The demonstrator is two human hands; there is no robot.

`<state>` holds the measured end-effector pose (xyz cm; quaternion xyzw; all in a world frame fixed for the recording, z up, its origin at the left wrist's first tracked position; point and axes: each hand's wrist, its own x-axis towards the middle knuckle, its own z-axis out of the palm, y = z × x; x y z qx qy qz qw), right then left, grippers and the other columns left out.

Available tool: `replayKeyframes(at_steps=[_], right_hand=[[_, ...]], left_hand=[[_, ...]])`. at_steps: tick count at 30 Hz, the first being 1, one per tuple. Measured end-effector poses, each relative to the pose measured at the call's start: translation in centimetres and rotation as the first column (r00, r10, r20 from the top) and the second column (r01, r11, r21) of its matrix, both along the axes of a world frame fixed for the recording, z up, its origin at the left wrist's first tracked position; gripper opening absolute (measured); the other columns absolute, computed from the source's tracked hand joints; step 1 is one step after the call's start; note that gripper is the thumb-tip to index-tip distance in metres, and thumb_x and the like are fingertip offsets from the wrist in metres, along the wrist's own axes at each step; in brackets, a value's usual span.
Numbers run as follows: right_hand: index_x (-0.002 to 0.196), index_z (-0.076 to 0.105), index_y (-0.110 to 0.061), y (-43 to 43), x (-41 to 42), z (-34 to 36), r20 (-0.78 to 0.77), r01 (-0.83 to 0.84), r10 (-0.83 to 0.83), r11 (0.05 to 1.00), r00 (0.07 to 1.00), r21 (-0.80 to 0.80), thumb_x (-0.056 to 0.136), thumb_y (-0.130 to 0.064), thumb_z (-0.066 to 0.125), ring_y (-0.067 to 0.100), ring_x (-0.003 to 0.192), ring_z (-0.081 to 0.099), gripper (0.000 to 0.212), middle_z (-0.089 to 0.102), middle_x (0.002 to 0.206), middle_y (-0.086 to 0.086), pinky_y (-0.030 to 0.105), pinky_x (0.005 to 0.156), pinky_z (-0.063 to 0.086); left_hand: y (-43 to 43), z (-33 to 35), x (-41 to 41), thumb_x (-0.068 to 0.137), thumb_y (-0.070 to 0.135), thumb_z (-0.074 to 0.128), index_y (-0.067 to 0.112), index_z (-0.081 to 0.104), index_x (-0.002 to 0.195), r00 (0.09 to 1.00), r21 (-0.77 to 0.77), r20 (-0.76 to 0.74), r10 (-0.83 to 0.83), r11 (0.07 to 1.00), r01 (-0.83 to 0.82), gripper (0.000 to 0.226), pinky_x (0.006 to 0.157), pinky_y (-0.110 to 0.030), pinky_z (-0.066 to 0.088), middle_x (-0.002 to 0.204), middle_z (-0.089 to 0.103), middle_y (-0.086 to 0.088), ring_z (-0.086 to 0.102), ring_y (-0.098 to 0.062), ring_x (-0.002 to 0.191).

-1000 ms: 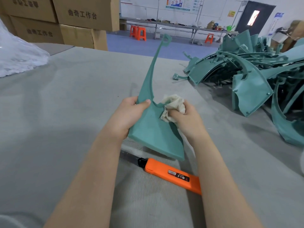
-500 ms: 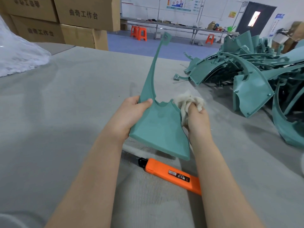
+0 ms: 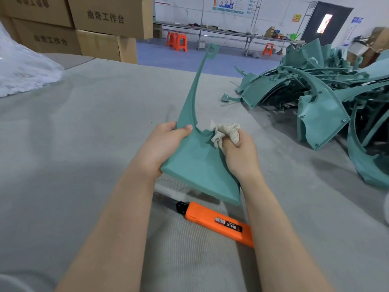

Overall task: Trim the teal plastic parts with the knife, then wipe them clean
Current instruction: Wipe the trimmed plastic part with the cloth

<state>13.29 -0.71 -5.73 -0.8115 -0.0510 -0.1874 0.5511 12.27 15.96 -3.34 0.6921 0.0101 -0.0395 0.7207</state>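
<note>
Grey felt bench (image 3: 84, 144) holds the knife (image 3: 219, 223) near its front edge, my L hand (image 3: 162, 146) grips the teal part (image 3: 197, 165) above it, R hand (image 3: 240, 157) clenches the rag (image 3: 225, 131) at the notch, so best wipe w/ short firm strokes.

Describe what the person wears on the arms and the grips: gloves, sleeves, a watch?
Nothing worn shows. The left grip and the right grip are bare hands, with no gloves and no rings in view. The left forearm and the right forearm are bare down to the picture's edge: no sleeve, watch or band shows.
</note>
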Motion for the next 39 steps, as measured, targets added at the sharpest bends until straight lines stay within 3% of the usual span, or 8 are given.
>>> replayKeyframes(at_steps=[4,8,14,20,24,29,34,39], right_hand=[[0.064,0.053,-0.022,-0.5,0.1,0.1,-0.124,0.079,-0.050,0.967,0.991,0.241,0.095,-0.010,0.042,0.001,0.058,0.048,0.035,0.054,0.059,-0.015,0.013,0.055,0.038],[0.090,0.067,-0.020,-1.4,0.0,0.5,-0.279,0.127,0.049,0.806,0.959,0.578,0.099,-0.022,0.046,0.015,0.076,0.070,0.023,0.073,0.078,-0.003,0.027,0.067,0.056],[0.096,0.064,-0.017,-1.4,-0.2,0.4,-0.217,-0.151,0.273,0.879,0.937,0.452,0.095,0.002,0.047,0.018,0.081,0.067,0.025,0.071,0.085,0.002,0.034,0.080,0.055],[0.079,0.061,-0.021,-0.9,-0.2,0.5,-0.059,-0.053,0.061,0.991,0.996,0.125,0.091,0.005,0.045,0.012,0.075,0.051,0.032,0.059,0.075,-0.007,0.030,0.072,0.042],[0.084,0.068,-0.017,-0.8,-0.4,0.5,-0.058,-0.092,0.112,0.956,0.992,0.278,0.097,-0.003,0.044,0.020,0.083,0.056,0.031,0.063,0.085,0.004,0.035,0.079,0.048],[0.069,0.066,-0.015,-1.4,-0.4,0.6,-0.223,0.080,0.023,0.895,0.975,0.439,0.097,-0.030,0.051,0.013,0.064,0.058,0.036,0.063,0.064,-0.006,0.021,0.054,0.047],[0.095,0.067,-0.014,-1.6,0.0,0.9,-0.294,0.124,0.125,0.705,0.947,0.699,0.099,-0.020,0.050,0.016,0.072,0.071,0.019,0.074,0.074,-0.001,0.031,0.072,0.058],[0.092,0.067,-0.013,-1.4,-0.4,0.7,-0.243,-0.114,0.312,0.798,0.918,0.592,0.099,-0.004,0.045,0.016,0.073,0.072,0.025,0.075,0.080,0.003,0.028,0.063,0.059]], left_hand=[[-0.1,0.0,0.0,0.096,0.023,0.057,0.017,0.072,0.090,1.000,-0.051,0.001,-0.020,0.999,0.020,0.017,0.054,-0.024,0.054,0.079,0.076,-0.001,0.072,-0.015,0.067],[-0.2,-0.2,0.2,0.096,0.021,0.057,0.017,0.069,0.093,0.999,-0.080,0.036,0.008,0.997,-0.005,0.013,0.055,-0.023,0.055,0.080,0.076,0.001,0.072,-0.014,0.069],[-0.1,-0.4,0.7,0.097,0.024,0.056,0.018,0.068,0.098,0.997,-0.033,0.051,0.052,0.998,-0.051,0.013,0.069,-0.031,0.057,0.092,0.075,-0.003,0.072,-0.018,0.078],[0.1,-0.3,0.6,0.096,0.025,0.057,0.021,0.070,0.088,0.997,-0.033,0.053,0.058,0.998,-0.057,0.016,0.062,-0.025,0.057,0.078,0.075,0.003,0.072,-0.013,0.068],[0.1,-0.1,0.5,0.096,0.024,0.057,0.019,0.070,0.088,0.999,-0.073,0.036,0.039,0.997,-0.036,0.016,0.057,-0.023,0.056,0.078,0.075,0.003,0.072,-0.013,0.066],[-0.2,-0.4,0.6,0.096,0.024,0.057,0.018,0.071,0.091,0.999,-0.122,0.029,0.020,0.992,-0.016,0.016,0.064,-0.028,0.057,0.083,0.076,-0.001,0.073,-0.017,0.072],[0.0,-0.5,0.9,0.096,0.026,0.058,0.016,0.070,0.093,0.997,-0.123,0.043,0.068,0.990,-0.062,0.016,0.073,-0.035,0.057,0.088,0.076,-0.004,0.073,-0.021,0.078],[-0.1,-0.5,0.8,0.096,0.024,0.057,0.016,0.070,0.092,0.995,-0.104,0.051,0.088,0.991,-0.082,0.015,0.073,-0.034,0.057,0.087,0.075,-0.005,0.072,-0.021,0.076]])
